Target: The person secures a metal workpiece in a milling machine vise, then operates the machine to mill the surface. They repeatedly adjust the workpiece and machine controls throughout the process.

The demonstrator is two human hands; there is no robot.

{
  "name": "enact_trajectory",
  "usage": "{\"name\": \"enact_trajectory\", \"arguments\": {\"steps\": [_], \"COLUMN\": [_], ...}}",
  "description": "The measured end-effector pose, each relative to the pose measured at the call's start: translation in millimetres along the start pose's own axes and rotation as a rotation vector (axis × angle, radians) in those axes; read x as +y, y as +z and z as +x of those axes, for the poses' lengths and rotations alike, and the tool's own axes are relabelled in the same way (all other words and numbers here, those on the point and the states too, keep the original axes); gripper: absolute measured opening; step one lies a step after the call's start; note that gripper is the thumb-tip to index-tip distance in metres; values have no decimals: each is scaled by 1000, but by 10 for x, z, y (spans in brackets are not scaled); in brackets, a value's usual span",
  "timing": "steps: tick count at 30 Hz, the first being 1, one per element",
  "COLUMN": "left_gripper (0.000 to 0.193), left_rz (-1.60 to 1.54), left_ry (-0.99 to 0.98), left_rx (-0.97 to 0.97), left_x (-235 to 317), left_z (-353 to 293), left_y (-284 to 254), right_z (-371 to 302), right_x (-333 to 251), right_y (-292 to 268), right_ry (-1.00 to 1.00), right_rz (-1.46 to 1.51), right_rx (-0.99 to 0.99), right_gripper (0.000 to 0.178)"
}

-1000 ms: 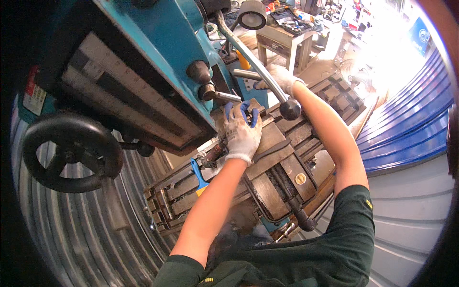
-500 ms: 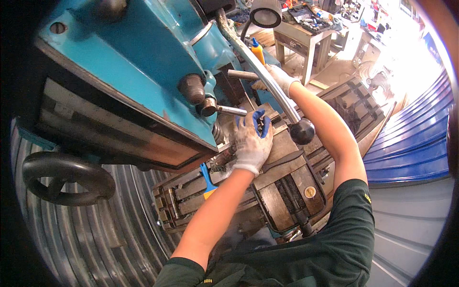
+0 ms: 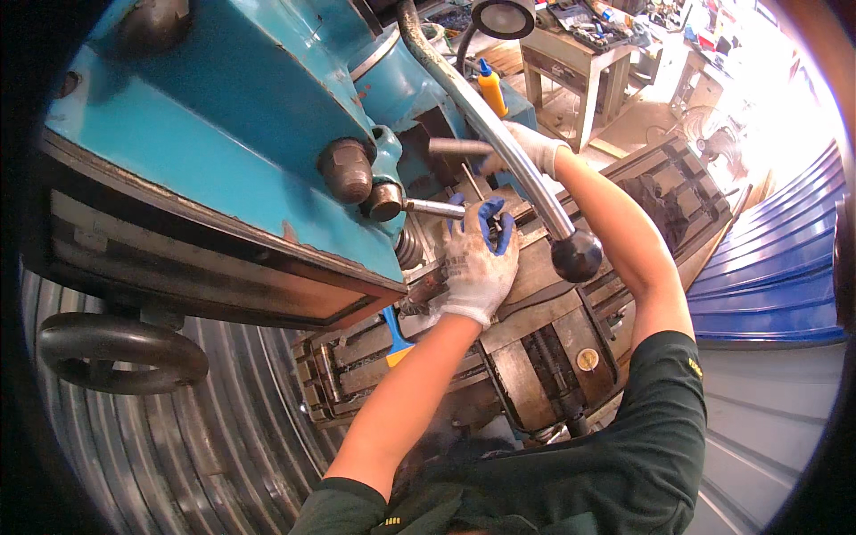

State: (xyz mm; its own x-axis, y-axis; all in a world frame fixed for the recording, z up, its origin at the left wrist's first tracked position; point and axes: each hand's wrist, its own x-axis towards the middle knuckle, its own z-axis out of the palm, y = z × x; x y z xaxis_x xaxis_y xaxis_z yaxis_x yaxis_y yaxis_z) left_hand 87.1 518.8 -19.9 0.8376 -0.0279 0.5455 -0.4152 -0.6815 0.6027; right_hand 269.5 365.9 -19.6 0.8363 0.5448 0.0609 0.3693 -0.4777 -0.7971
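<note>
My left hand (image 3: 481, 267), in a whitish glove with blue fingertips, rests over the vise (image 3: 544, 339) on the machine table. Its fingers are curled round a small dark piece that I cannot make out. Just beyond them a thin metal rod (image 3: 473, 182) sticks up at a slant. Farther off, my gloved right hand (image 3: 533, 152) is closed on a short round metal bar (image 3: 456, 146), blurred, whose end points left. A lever (image 3: 530, 169) with a black ball knob crosses in front of that hand and hides part of its fingers.
The teal milling machine head (image 3: 223, 143) fills the upper left, with a black handwheel (image 3: 125, 352) below. A blue and yellow brush (image 3: 398, 337) lies on the slotted table (image 3: 357, 370). A yellow bottle (image 3: 491, 89), a lamp (image 3: 503, 16) and a workbench (image 3: 571, 58) stand behind.
The view has shifted a little. The metal bar by my right hand is now blurred by motion. My left hand keeps nearly the same place on the vise.
</note>
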Motion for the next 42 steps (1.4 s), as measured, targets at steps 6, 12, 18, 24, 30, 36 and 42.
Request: {"name": "enact_trajectory", "arguments": {"steps": [6,12,18,24,30,36,42], "left_gripper": [31,29,27,20,27,29,32], "left_rz": [-144,-111,-517,-275,-134,-334,-370], "left_ry": [-80,-65,-297,-190,-74,-208,-235], "left_rx": [16,28,9,-50,-9,13,-6], "left_x": [33,29,-63,98,26,-75,-32], "left_z": [16,23,-54,22,32,-10,-14], "left_y": [52,56,98,7,40,88,125], "right_z": [134,9,18,95,181,84,305], "right_x": [270,-47,-184,-141,113,-63,131], "right_y": [-57,-109,-113,-228,-117,-104,-94], "right_ry": [-98,-50,-102,-24,-86,-193,-231], "right_rz": [59,-115,-199,-191,-83,-175,-149], "right_rx": [164,115,-21,64,22,-178,146], "right_gripper": [52,61,57,50,57,57,27]}}
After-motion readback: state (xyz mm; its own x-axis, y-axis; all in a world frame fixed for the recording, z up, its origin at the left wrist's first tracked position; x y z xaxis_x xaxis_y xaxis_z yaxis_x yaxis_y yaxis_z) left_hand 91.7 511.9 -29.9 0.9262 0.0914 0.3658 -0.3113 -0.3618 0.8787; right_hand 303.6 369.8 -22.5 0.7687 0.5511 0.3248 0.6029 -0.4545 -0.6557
